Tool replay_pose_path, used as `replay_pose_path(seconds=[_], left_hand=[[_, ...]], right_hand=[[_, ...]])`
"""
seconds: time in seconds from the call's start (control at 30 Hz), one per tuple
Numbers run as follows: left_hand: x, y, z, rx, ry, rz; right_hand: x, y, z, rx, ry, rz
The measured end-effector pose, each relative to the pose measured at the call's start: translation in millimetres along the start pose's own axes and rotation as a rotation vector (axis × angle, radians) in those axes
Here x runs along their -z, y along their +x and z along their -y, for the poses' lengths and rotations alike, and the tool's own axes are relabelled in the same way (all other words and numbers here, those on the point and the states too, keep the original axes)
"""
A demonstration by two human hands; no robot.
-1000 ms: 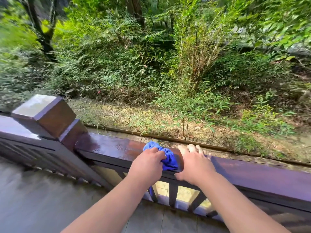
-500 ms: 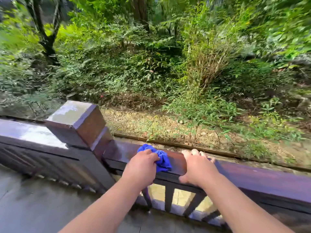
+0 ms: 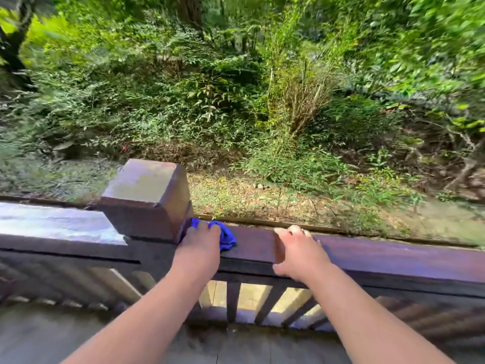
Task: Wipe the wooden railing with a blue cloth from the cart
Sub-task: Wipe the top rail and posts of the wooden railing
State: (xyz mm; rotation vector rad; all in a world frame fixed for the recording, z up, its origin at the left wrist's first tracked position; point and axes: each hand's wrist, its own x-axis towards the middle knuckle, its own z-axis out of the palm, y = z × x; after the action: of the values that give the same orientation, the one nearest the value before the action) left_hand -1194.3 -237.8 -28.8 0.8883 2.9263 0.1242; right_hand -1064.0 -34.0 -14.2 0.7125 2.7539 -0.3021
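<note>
Left hand (image 3: 200, 241) presses cloth (image 3: 227, 235) against post (image 3: 149, 198).

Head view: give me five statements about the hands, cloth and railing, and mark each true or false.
1. The left hand presses the blue cloth on the railing. True.
2. The cloth lies right beside the square post. True.
3. The right hand holds a second cloth. False: it rests bare on the rail top.
4. The two hands touch each other. False: bare rail shows between them.
5. Greenery lies beyond the railing. True.
</note>
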Motion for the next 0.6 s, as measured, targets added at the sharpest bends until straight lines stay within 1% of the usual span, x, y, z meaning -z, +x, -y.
replay_pose_path(seconds=[0.1,0.17,0.23,0.3,0.37,0.4,0.47,0.6], left_hand=[[6.1,-0.6,-3.1,-0.036,0.046,0.048],[8.3,-7.5,-4.7,-0.077,0.084,0.054],[9.9,-17.8,-2.5,-0.1,0.063,0.025],[11.8,-32.9,2.4,-0.17,0.014,-0.007],[12.8,-55.0,12.2,-0.257,-0.059,-0.052],[12.8,-68.7,20.4,-0.287,-0.101,-0.1],[13.9,-95.6,44.1,-0.274,-0.206,-0.207],[27.2,-128.1,119.5,-0.144,-0.331,-0.336]], right_hand=[[-8.5,-1.9,4.2,0.027,0.017,-0.056],[-16.8,-3.9,15.8,0.114,0.004,-0.139],[-27.8,-10.5,35.7,0.22,0.06,-0.206],[-39.6,-18.1,56.7,0.336,0.141,-0.267],[-49.3,-25.7,77.1,0.425,0.208,-0.294],[-52.7,-29.8,87.0,0.449,0.244,-0.297],[-56.3,-37.8,108.4,0.468,0.301,-0.285],[-59.3,-46.0,162.4,0.511,0.337,-0.283]])
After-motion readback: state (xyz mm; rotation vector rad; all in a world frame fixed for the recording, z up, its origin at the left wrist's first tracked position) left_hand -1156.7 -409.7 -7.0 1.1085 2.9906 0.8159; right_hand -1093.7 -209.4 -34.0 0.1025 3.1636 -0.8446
